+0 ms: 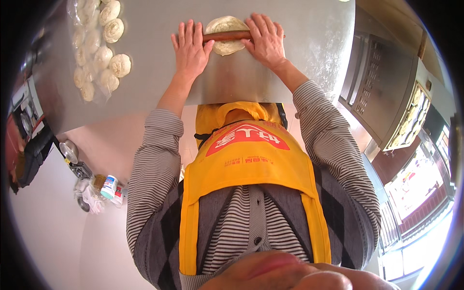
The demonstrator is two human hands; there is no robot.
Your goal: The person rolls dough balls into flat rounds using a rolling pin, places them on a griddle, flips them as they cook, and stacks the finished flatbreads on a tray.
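A wooden rolling pin (228,35) lies crosswise over a flattened round of dough (227,24) on the metal worktop (232,76). My left hand (190,50) rests palm down on the pin's left end, fingers stretched forward and thumb beside the dough. On the right part of the pin lies my right hand (265,41), its fingers over the wood and its thumb at the dough's edge. The pin's tip shows just past that hand. Both palms hide the pin's ends.
Several coiled dough pieces (120,65) sit at the worktop's left, partly under clear plastic film (103,78). At the right stands a metal cabinet (384,87) with a tray of dough rounds (409,117). Tubs (109,186) and a bottle stand lower left.
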